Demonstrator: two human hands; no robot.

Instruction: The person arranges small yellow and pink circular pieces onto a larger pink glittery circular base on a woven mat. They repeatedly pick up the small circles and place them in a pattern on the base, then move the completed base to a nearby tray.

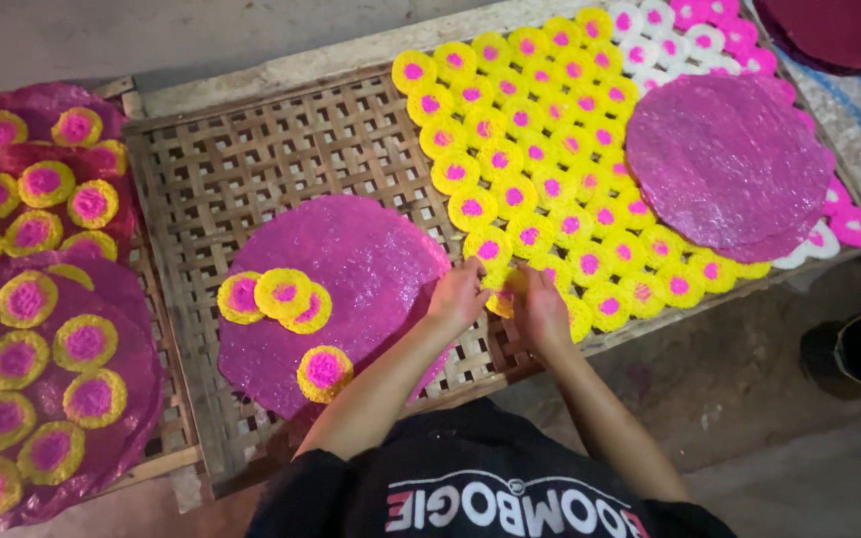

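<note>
My left hand [457, 296] and my right hand [540, 311] meet at the near edge of a field of several small yellow discs with pink centres [530, 149] laid on a woven bamboo tray [241, 169]. Both hands pinch one yellow disc [502, 302] between them. Just left of my hands lies a large round pink sheet [361, 269] carrying a few yellow-and-pink discs [281, 296]; one more disc [324, 371] sits near its front edge.
A second large pink sheet [724, 164] rests on the discs at right, with white-and-pink discs [650, 30] behind it. Stacked dark pink sheets with discs [32, 329] fill the left. A dark bucket [859, 351] stands on the floor at right.
</note>
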